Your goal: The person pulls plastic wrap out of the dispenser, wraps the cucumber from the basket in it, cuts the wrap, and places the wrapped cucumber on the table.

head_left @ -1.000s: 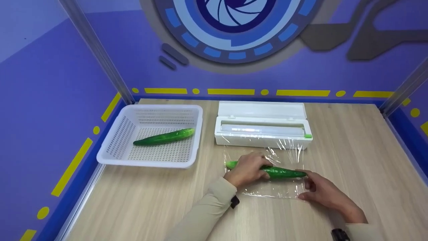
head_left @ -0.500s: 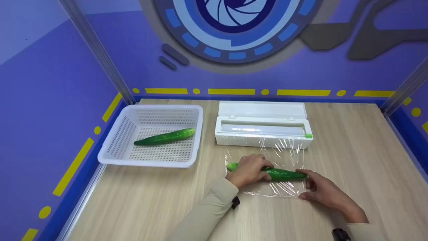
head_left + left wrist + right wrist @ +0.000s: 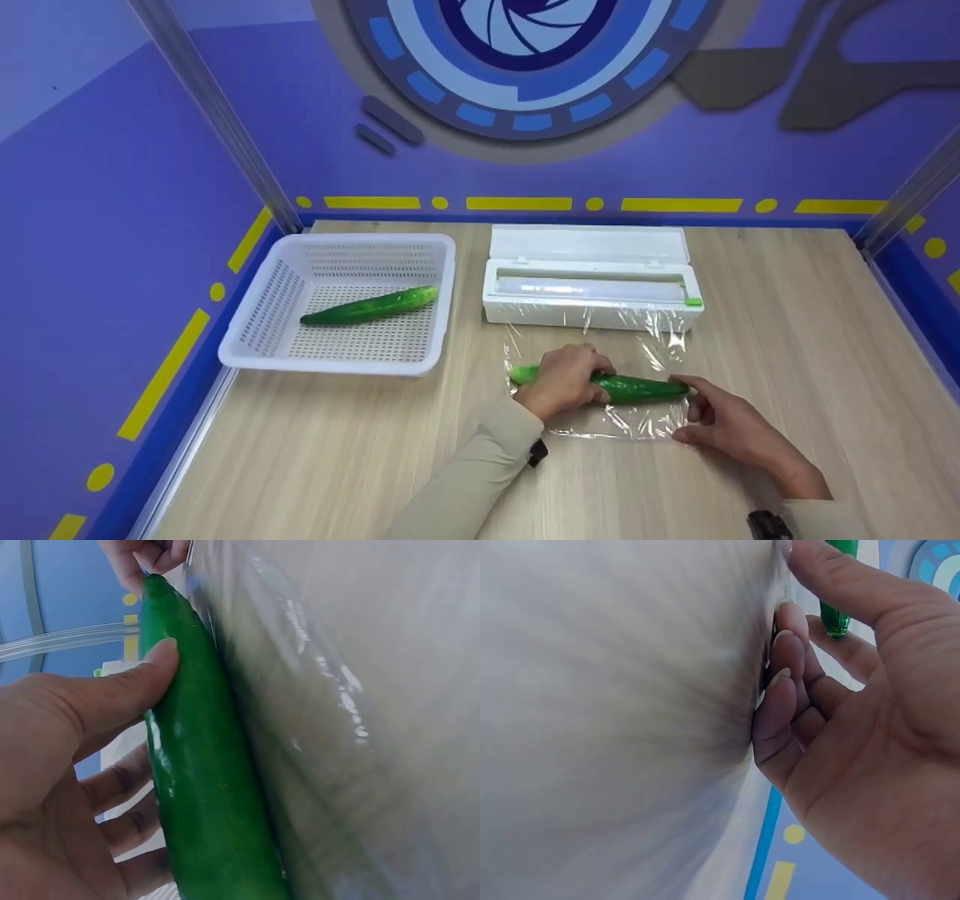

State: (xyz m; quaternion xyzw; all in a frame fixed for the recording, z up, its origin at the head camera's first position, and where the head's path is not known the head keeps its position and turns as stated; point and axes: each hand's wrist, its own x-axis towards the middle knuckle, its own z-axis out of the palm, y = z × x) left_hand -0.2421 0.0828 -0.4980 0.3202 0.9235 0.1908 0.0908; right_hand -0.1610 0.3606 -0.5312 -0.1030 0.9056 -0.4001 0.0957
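A green cucumber (image 3: 641, 389) lies across a sheet of clear plastic wrap (image 3: 600, 429) on the table. My left hand (image 3: 564, 381) grips its middle from above; in the left wrist view the thumb presses one side of the cucumber (image 3: 206, 757). Near the dark tip, my right hand (image 3: 739, 429) has its fingers curled at the wrap's right edge, the index finger by the tip and the thumb at the near corner. The right wrist view shows those curled fingers (image 3: 776, 709) low against the surface. The wrap runs back to a white dispenser box (image 3: 585, 316).
Inside the box lies a wrap roll (image 3: 592, 289), its lid (image 3: 589, 244) folded back. To the left stands a white perforated basket (image 3: 322, 365) holding another cucumber (image 3: 367, 307). A blue panel wall (image 3: 525, 176) borders the wooden table (image 3: 337, 450).
Both hands keep almost the same places on the cucumber and wrap, shifting only very slightly to the right. Glints and creases in the wrap have altered near the right hand.
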